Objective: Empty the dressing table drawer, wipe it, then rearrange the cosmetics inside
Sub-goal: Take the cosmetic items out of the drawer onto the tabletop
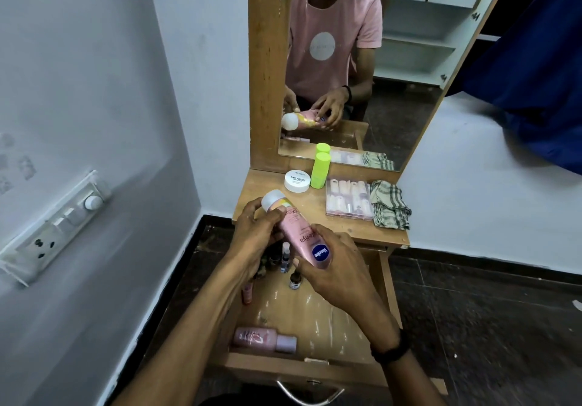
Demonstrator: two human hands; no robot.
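Both hands hold a pink Vaseline lotion bottle (297, 232) with a white cap above the open wooden drawer (389, 283). My left hand (256, 235) grips its upper part near the cap. My right hand (335, 267) wraps the lower end by the blue logo. Inside the drawer lie a small pink bottle with a lilac cap (264, 339) at the front left, a few small dark vials (294, 279) and a small pink tube (248, 292) further back. On the tabletop (387, 235) sit a white nail polish jar (297, 181), a lime-green bottle (320, 169), a clear box of false nails (348, 197) and a checked cloth (390, 205).
A mirror (393, 68) in a wooden frame rises behind the tabletop. A white wall with a switch and socket panel (53, 226) runs along the left. A blue cloth (535, 68) hangs at the upper right. The drawer's metal handle (310, 394) is at the bottom edge, over dark floor tiles.
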